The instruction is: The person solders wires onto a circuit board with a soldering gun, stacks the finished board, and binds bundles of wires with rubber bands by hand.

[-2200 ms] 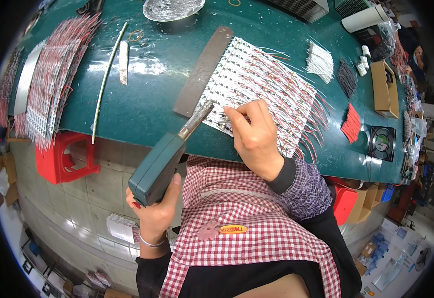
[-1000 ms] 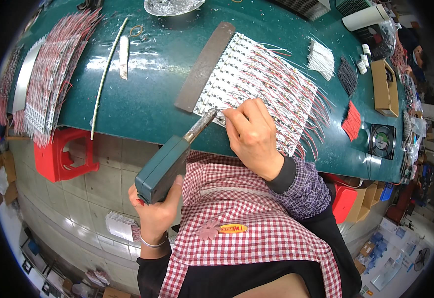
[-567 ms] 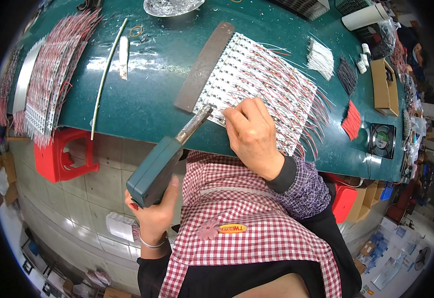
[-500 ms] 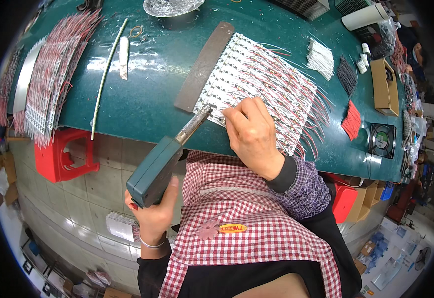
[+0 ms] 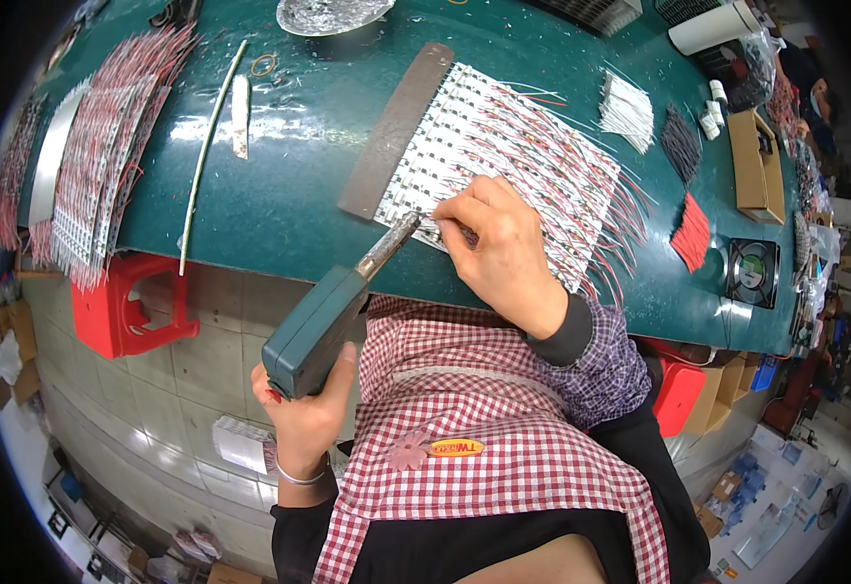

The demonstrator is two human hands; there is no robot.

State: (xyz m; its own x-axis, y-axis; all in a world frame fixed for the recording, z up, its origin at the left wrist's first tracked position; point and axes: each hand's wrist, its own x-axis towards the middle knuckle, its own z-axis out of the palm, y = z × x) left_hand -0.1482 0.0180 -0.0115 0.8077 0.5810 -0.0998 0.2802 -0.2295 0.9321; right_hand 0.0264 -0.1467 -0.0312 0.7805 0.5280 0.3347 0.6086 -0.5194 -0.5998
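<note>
My left hand [image 5: 310, 409] is wrapped round the grip of a green soldering gun [image 5: 318, 331]. The metal tip of the gun points up and right, at the near left corner of a sheet of white circuit boards [image 5: 435, 146]. Rows of small black parts run along the sheet, and many thin red, white and dark wires [image 5: 552, 175] trail from it to the right. Over the sheet's near edge, close beside the tip, my right hand [image 5: 503, 253] is closed in a pinch. What lies between its fingertips is too small to make out.
Along the sheet's left side lies a dark flat bar [image 5: 396, 131]. Bundles of white [image 5: 626, 112], black [image 5: 681, 146] and red pieces [image 5: 691, 234] sit at the right, near a small fan [image 5: 753, 273]. Wired strips [image 5: 104, 165] are stacked far left; a metal dish [image 5: 333, 14] stands behind.
The soldering gun has shifted slightly right in the picture. My right hand has turned a little, with its pinched fingertips still beside the tip at the sheet's near edge.
</note>
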